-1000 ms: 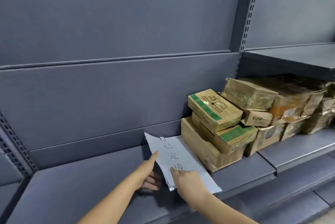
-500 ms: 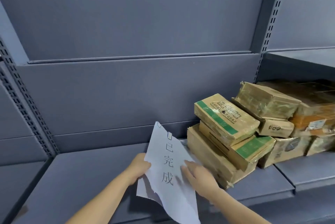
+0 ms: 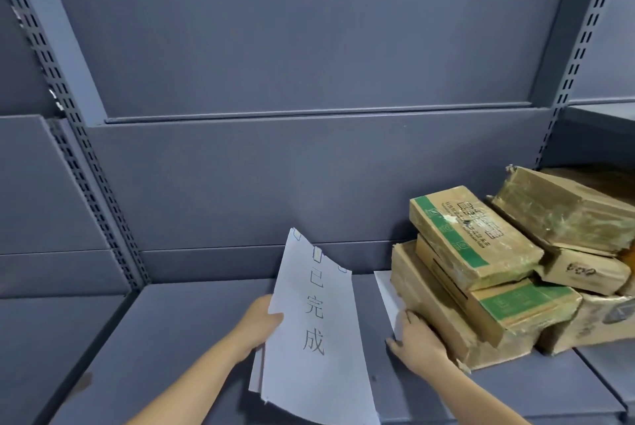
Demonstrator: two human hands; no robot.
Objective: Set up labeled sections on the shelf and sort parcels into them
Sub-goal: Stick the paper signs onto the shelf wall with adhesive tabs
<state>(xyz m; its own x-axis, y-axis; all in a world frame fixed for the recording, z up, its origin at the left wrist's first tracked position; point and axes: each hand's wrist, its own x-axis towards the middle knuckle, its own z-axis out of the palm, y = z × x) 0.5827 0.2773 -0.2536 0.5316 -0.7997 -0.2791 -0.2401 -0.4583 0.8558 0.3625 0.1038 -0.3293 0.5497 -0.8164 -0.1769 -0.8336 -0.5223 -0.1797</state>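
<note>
My left hand [image 3: 259, 323] grips the left edge of a white label sheet [image 3: 316, 338] with hand-written characters, held tilted above the grey shelf board [image 3: 171, 338]; more white sheets show behind it. My right hand [image 3: 417, 344] rests on a second white sheet [image 3: 386, 290] lying on the board, its fingers against the lowest brown parcel [image 3: 429, 307]. The sheet's far side runs under that parcel. Brown cardboard parcels, two with green stripes [image 3: 470, 235], are stacked to the right.
A grey back panel [image 3: 309, 167] rises behind the shelf, with perforated uprights at left [image 3: 86, 167] and right [image 3: 570, 74]. Another shelf board [image 3: 601, 115] juts out at the upper right above more parcels. A lower shelf bay lies at far left.
My right hand let go of the lettered sheet and moved right to the other sheet beside the lowest parcel. My left hand lifted the lettered sheet more upright. The view shifted left.
</note>
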